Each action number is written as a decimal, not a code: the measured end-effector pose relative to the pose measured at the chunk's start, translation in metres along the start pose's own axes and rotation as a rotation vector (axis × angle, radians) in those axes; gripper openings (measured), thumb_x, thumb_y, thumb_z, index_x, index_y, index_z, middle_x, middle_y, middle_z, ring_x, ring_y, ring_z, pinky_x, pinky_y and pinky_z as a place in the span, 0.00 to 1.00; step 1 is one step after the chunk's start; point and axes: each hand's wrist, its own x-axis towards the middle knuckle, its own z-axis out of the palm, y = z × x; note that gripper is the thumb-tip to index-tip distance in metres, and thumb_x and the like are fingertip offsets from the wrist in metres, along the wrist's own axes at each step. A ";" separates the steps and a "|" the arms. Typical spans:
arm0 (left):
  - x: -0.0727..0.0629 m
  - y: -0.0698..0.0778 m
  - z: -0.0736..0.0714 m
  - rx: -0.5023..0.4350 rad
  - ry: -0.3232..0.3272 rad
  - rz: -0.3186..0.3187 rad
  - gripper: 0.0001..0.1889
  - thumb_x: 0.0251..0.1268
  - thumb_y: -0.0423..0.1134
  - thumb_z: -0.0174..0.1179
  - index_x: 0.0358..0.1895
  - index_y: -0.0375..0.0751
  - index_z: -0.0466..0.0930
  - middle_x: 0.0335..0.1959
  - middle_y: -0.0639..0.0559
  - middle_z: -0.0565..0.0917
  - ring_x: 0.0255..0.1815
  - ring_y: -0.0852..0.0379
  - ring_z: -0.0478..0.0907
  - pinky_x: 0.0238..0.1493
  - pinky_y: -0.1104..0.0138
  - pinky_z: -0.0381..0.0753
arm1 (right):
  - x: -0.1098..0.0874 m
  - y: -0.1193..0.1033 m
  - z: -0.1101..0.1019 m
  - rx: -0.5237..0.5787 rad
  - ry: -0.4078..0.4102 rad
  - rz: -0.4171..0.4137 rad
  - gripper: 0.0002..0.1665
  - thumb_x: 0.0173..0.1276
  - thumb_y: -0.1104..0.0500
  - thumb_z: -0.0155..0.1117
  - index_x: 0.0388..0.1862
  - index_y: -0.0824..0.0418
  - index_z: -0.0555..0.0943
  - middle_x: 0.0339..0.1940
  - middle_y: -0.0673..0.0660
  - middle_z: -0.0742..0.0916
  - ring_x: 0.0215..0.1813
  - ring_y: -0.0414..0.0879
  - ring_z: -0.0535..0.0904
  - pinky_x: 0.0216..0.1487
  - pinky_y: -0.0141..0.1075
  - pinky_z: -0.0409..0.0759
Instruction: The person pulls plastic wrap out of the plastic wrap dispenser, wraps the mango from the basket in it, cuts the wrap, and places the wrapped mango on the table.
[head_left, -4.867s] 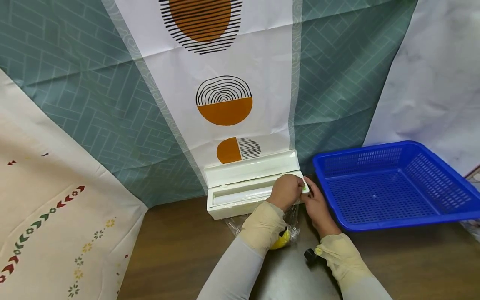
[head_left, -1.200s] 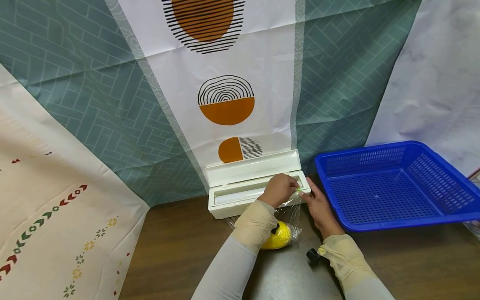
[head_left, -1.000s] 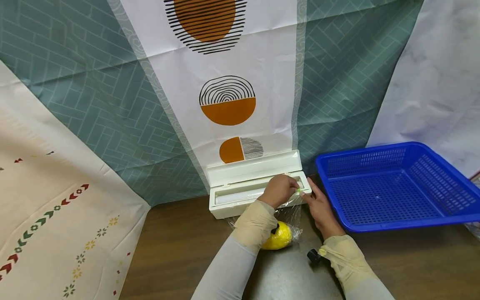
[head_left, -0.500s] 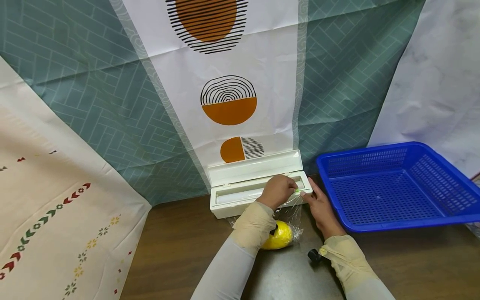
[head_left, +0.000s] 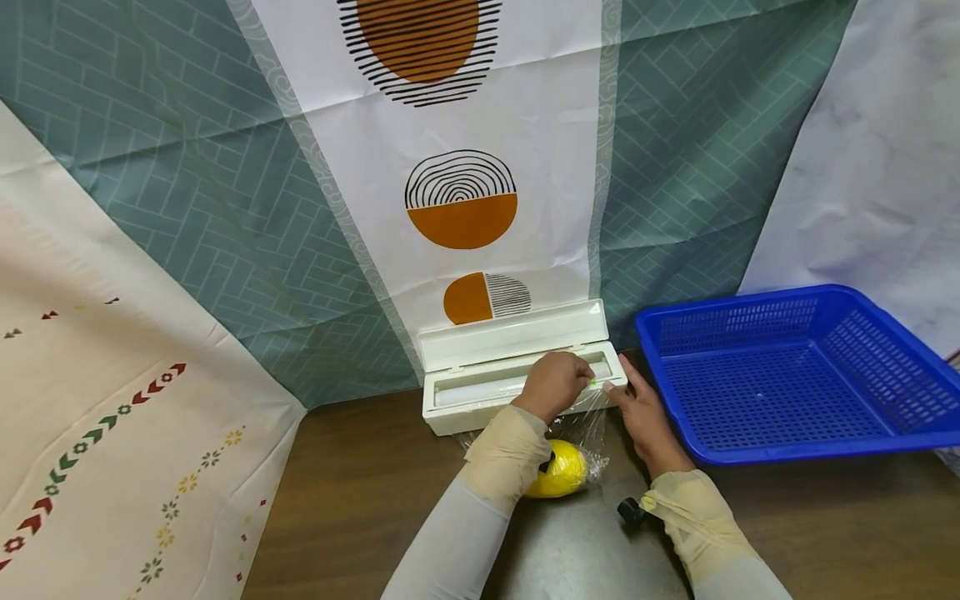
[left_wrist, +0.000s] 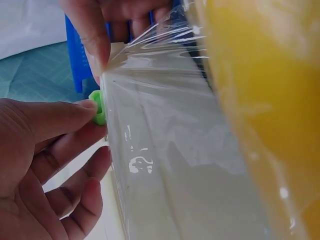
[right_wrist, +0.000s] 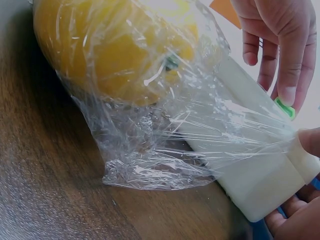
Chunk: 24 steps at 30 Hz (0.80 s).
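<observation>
A white cling film dispenser box (head_left: 480,414) stands against the backdrop with its lid (head_left: 517,333) raised and a film roll (head_left: 480,390) inside. My left hand (head_left: 553,382) pinches a small green slide cutter (left_wrist: 98,108) between thumb and fingertips on the box's front edge, near the right end. My right hand (head_left: 643,421) grips that end, its thumb pressing the stretched cling film (right_wrist: 240,132) onto the edge. In front of the box lies a rounded yellow item (head_left: 561,469) wrapped in film; a small green spot shows through in the right wrist view.
A blue plastic basket (head_left: 780,457) stands just right of my right hand. The brown wooden table (head_left: 345,500) has a greyish sheen in front of me. A patterned cloth backdrop (head_left: 525,125) rises directly behind the box.
Since the oldest frame, my left hand has slid left along the box edge with the green cutter, exposing more of the yellow item. My right hand keeps its hold on the end.
</observation>
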 end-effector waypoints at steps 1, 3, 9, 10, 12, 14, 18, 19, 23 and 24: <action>0.000 -0.001 0.000 -0.001 0.001 0.002 0.08 0.71 0.40 0.62 0.45 0.51 0.91 0.45 0.58 0.91 0.47 0.61 0.86 0.51 0.70 0.82 | 0.000 0.000 0.000 -0.001 -0.001 -0.003 0.41 0.80 0.65 0.50 0.84 0.57 0.44 0.83 0.62 0.58 0.81 0.55 0.56 0.57 0.14 0.65; -0.001 -0.002 -0.001 -0.001 0.000 0.005 0.09 0.71 0.39 0.62 0.45 0.50 0.91 0.45 0.58 0.91 0.48 0.61 0.86 0.51 0.70 0.82 | 0.000 -0.001 0.001 -0.002 -0.001 -0.007 0.41 0.80 0.65 0.50 0.84 0.58 0.44 0.83 0.62 0.58 0.81 0.55 0.55 0.58 0.15 0.65; -0.005 -0.004 -0.003 -0.006 -0.002 0.021 0.08 0.71 0.39 0.62 0.45 0.50 0.91 0.44 0.57 0.90 0.47 0.61 0.86 0.51 0.71 0.82 | 0.000 -0.001 0.001 -0.006 0.012 -0.002 0.41 0.80 0.65 0.50 0.84 0.58 0.45 0.83 0.62 0.58 0.80 0.54 0.57 0.57 0.15 0.65; -0.005 -0.004 -0.003 -0.004 -0.002 0.023 0.08 0.71 0.39 0.62 0.45 0.50 0.91 0.44 0.57 0.90 0.47 0.61 0.86 0.51 0.71 0.82 | 0.000 -0.001 0.001 -0.009 0.012 -0.002 0.41 0.80 0.65 0.50 0.84 0.58 0.45 0.83 0.62 0.58 0.80 0.54 0.57 0.57 0.15 0.65; -0.006 -0.005 -0.004 0.003 -0.004 0.019 0.08 0.71 0.39 0.62 0.45 0.50 0.91 0.44 0.58 0.90 0.46 0.61 0.86 0.50 0.71 0.82 | -0.001 -0.001 0.001 -0.009 0.010 -0.002 0.41 0.80 0.65 0.50 0.84 0.58 0.45 0.83 0.61 0.58 0.80 0.54 0.56 0.57 0.14 0.64; -0.006 -0.005 -0.004 0.014 -0.004 0.016 0.08 0.71 0.40 0.62 0.44 0.51 0.91 0.44 0.58 0.90 0.46 0.62 0.86 0.50 0.71 0.82 | -0.001 -0.002 0.001 -0.010 0.007 -0.002 0.41 0.80 0.65 0.50 0.84 0.58 0.45 0.84 0.61 0.57 0.81 0.55 0.55 0.57 0.14 0.64; -0.006 -0.006 -0.003 0.031 -0.001 0.019 0.08 0.71 0.40 0.62 0.44 0.51 0.91 0.43 0.58 0.90 0.46 0.62 0.86 0.50 0.72 0.82 | -0.001 -0.003 0.001 -0.008 0.005 0.004 0.41 0.80 0.64 0.50 0.84 0.56 0.45 0.84 0.60 0.57 0.81 0.54 0.56 0.57 0.14 0.64; -0.006 -0.007 -0.003 0.036 0.000 0.021 0.08 0.72 0.40 0.62 0.44 0.51 0.91 0.43 0.58 0.90 0.46 0.62 0.86 0.50 0.72 0.82 | -0.001 -0.003 0.001 -0.009 0.007 0.006 0.41 0.80 0.64 0.50 0.85 0.56 0.45 0.84 0.60 0.57 0.80 0.53 0.57 0.57 0.14 0.65; -0.007 -0.007 -0.004 0.053 -0.004 0.021 0.09 0.72 0.40 0.61 0.45 0.51 0.91 0.44 0.59 0.90 0.46 0.62 0.86 0.50 0.72 0.82 | -0.001 -0.002 0.001 -0.015 0.013 0.011 0.41 0.80 0.64 0.50 0.85 0.55 0.45 0.83 0.61 0.59 0.78 0.52 0.59 0.57 0.14 0.65; -0.007 -0.007 -0.004 0.056 -0.006 0.018 0.09 0.72 0.41 0.61 0.45 0.52 0.91 0.44 0.59 0.90 0.46 0.62 0.86 0.50 0.72 0.82 | -0.001 -0.002 0.001 -0.015 0.013 0.011 0.41 0.81 0.63 0.50 0.85 0.55 0.44 0.83 0.61 0.59 0.78 0.52 0.59 0.57 0.14 0.65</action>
